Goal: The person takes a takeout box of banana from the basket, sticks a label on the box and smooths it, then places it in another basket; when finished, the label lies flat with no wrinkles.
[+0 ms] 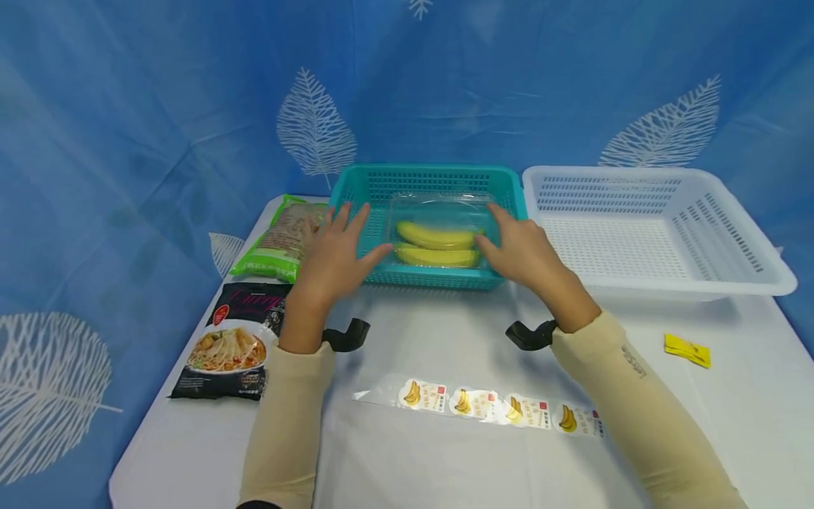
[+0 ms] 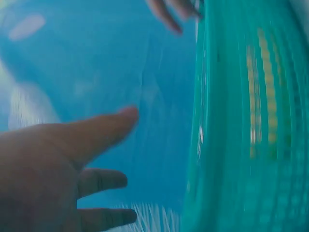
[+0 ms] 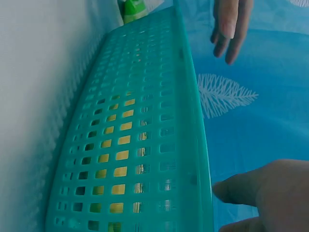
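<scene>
A clear plastic box (image 1: 439, 208) with two bananas (image 1: 439, 246) inside lies in a teal basket (image 1: 362, 173). Over the basket's left side hovers my left hand (image 1: 333, 258), fingers spread and nothing held. My right hand (image 1: 521, 247) is above the basket's right side, thumb and forefinger apart, close to the box's right end; whether it touches the box is unclear. In the left wrist view the left hand (image 2: 53, 169) is beside the basket rim with its fingers extended. The right wrist view catches the right thumb (image 3: 241, 188) by the rim, with the bananas visible through the holes.
A white basket (image 1: 636, 283) stands right of the teal one. At left lie a green bag (image 1: 286, 237) and a black noodle packet (image 1: 232, 346). A strip of banana stickers (image 1: 477, 404) lies in front, and a small yellow packet (image 1: 687, 350) at right.
</scene>
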Demonstrator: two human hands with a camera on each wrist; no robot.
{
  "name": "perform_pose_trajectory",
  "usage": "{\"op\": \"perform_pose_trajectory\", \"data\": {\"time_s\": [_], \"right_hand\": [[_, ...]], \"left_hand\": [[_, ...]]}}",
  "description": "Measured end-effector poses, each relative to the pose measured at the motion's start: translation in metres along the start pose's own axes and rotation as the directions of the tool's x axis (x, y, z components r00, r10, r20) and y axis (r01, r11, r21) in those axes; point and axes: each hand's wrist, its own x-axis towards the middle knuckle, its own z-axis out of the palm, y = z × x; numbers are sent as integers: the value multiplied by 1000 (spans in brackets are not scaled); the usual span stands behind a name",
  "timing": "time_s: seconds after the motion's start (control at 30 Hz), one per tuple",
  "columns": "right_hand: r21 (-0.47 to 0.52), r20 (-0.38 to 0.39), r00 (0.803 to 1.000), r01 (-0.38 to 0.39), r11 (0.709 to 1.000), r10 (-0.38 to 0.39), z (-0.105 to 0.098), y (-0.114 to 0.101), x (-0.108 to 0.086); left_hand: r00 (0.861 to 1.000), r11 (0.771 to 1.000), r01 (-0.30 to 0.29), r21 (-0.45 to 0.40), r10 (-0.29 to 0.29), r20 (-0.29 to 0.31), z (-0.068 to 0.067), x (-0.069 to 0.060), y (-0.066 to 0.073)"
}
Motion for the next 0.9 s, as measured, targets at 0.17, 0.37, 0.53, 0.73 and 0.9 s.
{"op": "perform_pose_trajectory", "data": {"time_s": [0.17, 0.37, 0.53, 0.73, 0.9], "right_hand": [[-37, 32, 999, -35, 999, 36, 1, -3, 6], [-43, 39, 998, -40, 998, 42, 6, -3, 11], [32, 3, 1000, -15, 999, 15, 10, -3, 13], [166, -18, 1000, 28, 986, -25, 15, -1, 20], [177, -38, 998, 52, 983, -47, 25, 2, 27]], "left_hand": [[997, 987, 75, -143, -78, -15, 4, 8, -41], [989, 962, 117, -245, -134, -56, 18, 16, -78], [990, 903, 117, -414, -140, -26, 33, 22, -90], [994, 831, 85, -550, -105, -5, 49, 28, -95], [997, 821, 61, -568, -78, -7, 48, 28, -95]]}}
